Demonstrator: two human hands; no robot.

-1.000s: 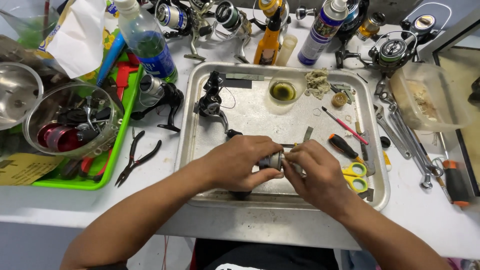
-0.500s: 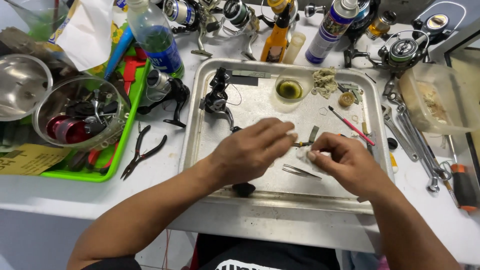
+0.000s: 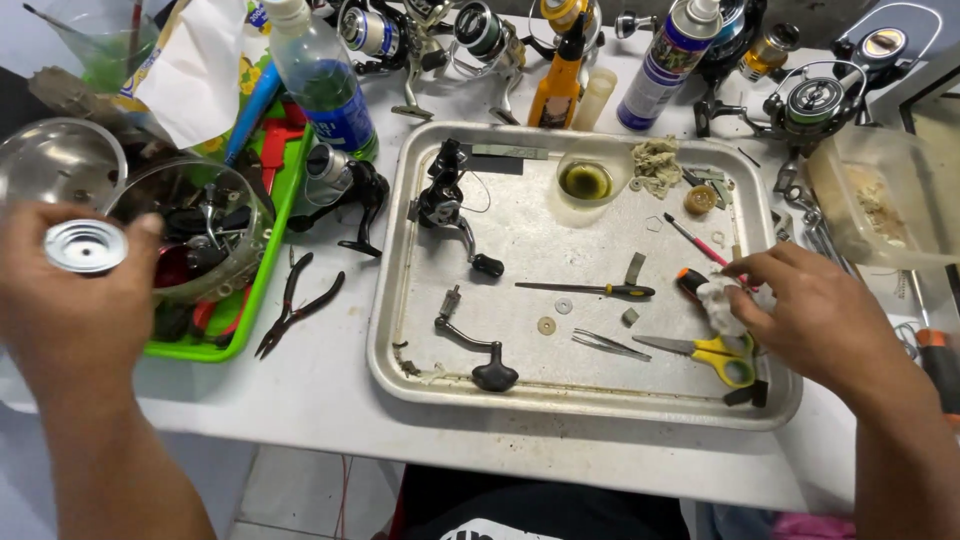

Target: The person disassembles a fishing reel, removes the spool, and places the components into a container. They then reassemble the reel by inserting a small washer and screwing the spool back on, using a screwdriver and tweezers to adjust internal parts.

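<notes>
My left hand (image 3: pixel 85 300) is out at the far left, over the green tray (image 3: pixel 262 290), gripping a round silver metal spool (image 3: pixel 84 245). My right hand (image 3: pixel 815 315) rests on the right side of the metal tray (image 3: pixel 400 375), fingers closed on a crumpled white cloth (image 3: pixel 718 300). Yellow-handled scissors (image 3: pixel 715 355) lie just below that hand. On the tray's floor lie a black reel handle (image 3: pixel 478 360), a small screwdriver (image 3: pixel 590 289), tweezers (image 3: pixel 608 345), a washer (image 3: pixel 546 326) and a black reel body (image 3: pixel 445 200).
A glass bowl of parts (image 3: pixel 200 235) and a steel bowl (image 3: pixel 55 160) stand on the left. Pliers (image 3: pixel 295 305) lie on the table between the two trays. Bottles, a spray can (image 3: pixel 668 60) and several fishing reels line the back. A plastic tub (image 3: pixel 880 195) and wrenches are at the right.
My left hand left the middle of the metal tray and swung far left, now holding the silver spool. My right hand drew right with the cloth. The handle and small parts lie uncovered.
</notes>
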